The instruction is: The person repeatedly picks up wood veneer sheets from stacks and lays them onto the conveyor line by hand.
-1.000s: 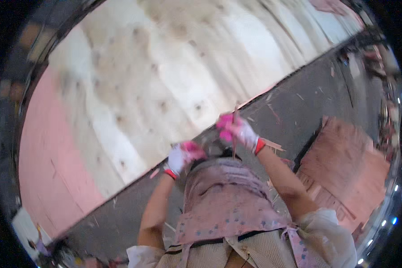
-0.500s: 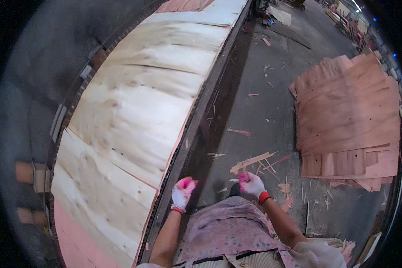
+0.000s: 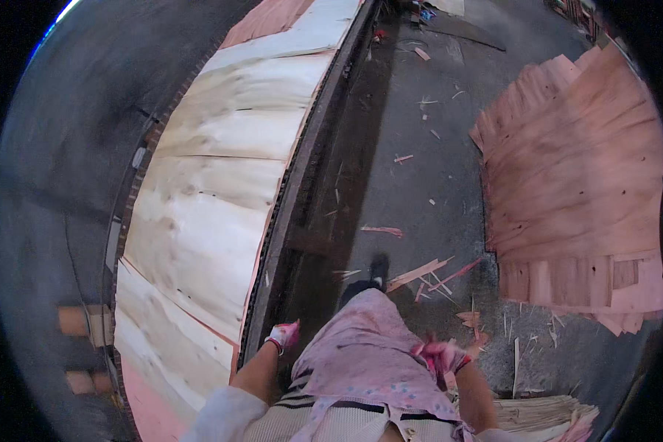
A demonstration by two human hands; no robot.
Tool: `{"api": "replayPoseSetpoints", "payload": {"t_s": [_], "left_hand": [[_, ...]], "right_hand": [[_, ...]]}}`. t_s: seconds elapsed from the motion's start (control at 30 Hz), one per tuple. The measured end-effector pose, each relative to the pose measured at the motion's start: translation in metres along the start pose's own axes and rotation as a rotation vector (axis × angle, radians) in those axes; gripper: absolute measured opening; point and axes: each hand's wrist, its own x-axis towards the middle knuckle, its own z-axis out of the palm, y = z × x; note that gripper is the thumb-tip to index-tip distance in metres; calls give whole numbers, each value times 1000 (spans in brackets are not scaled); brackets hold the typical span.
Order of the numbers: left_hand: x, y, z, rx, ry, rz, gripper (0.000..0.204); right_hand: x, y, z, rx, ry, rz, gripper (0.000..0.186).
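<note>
Two gloved hands, both mine, white with pink at the fingers and red at the wrist. On my left hand (image 3: 284, 336) the fingers are close together and point forward and slightly right; whether anything is clamped in them I cannot tell. My right hand (image 3: 443, 356) is blurred over the right side of my apron (image 3: 376, 339); I cannot tell whether its fingers are apart or together, nor whether they grip the cloth. The apron is pink with small blue prints. One dark shoe (image 3: 379, 269) shows past its hem.

Just left of my left hand runs the bench (image 3: 333, 96), dark-rimmed; contact between the two cannot be determined. The bench bears pale sheets (image 3: 210, 177), laid in a row, with knots and narrow splits. A pink sheet (image 3: 151, 401) shows at the near end; a pink piece (image 3: 269, 22) lies at the far end.

On the grey floor (image 3: 449, 221), ahead of my right hand, lie scraps (image 3: 416, 274), thin, some crossing. Farther right is a pile (image 3: 574, 177) of reddish sheets, uneven at the edges. Just right of my right forearm (image 3: 475, 394) lies a paler stack (image 3: 545, 416), ragged-ended. Well left, beyond the bench, are orange-brown blocks (image 3: 72, 320).
</note>
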Motion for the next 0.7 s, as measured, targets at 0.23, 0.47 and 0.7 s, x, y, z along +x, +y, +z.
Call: {"api": "replayPoseSetpoints", "payload": {"t_s": [0.23, 0.47, 0.7], "left_hand": [[93, 210, 87, 128, -274, -123, 25], [107, 477, 307, 278, -214, 273, 35], [29, 592, 472, 159, -488, 545, 24]], "right_hand": [[-44, 15, -123, -298, 1725, -104, 43], [-116, -73, -144, 674, 1369, -814, 41], [-271, -228, -238, 528, 1634, -1455, 34]]}}
